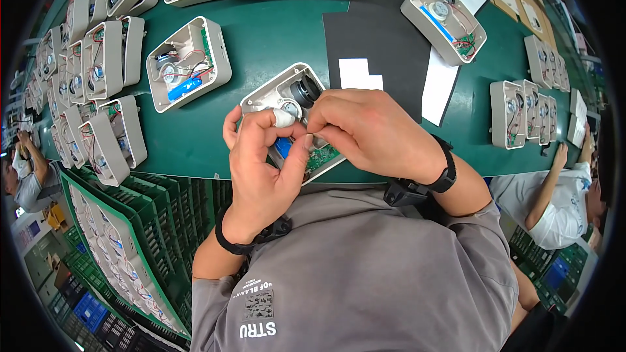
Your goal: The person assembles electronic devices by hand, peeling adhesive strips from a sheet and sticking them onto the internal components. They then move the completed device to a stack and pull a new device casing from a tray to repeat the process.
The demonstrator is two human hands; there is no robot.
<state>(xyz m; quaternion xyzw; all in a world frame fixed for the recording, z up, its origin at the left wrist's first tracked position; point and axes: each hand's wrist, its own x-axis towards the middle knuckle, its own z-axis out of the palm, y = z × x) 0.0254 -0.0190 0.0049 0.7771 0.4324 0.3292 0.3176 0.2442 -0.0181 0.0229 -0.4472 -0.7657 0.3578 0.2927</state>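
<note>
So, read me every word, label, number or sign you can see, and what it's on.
Grey shirt: pale lettering, large and small, beside a dark square code; I won't copy printed words.
Circuit board in the housing between the left hand and right hand: any markings are too small to read.
White paper: no readable text.

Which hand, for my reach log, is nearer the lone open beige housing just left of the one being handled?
Left. The left hand is below and right of that open beige housing; the right hand is farther right, past the left hand.
</note>
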